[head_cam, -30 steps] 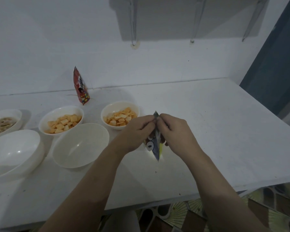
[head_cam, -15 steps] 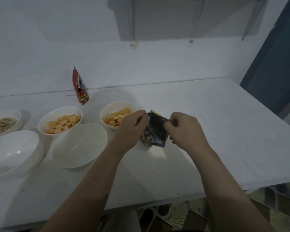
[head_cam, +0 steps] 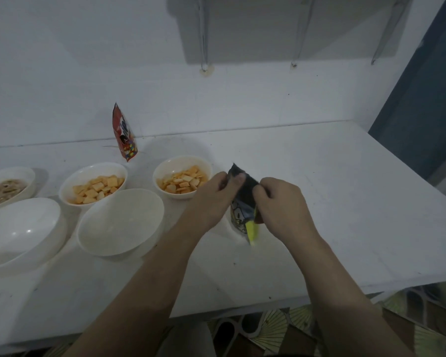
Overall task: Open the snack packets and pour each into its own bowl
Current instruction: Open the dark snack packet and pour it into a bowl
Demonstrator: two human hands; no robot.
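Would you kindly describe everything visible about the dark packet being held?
The dark packet looks like glossy foil, black at the top with a cartoon print lower down and a yellow bottom corner. It is held above the table, tilted, pinched near its top by the left hand and right hand. Whether it is torn open cannot be told.

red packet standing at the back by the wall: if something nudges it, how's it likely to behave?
The red printed foil snack packet stands on a narrow bottom edge, leaning, so a light nudge would probably tip it. It looks thin and creased, so likely floppy and light, folding under a pinch rather than holding shape. Its glossy film may be somewhat slippery on the white table.
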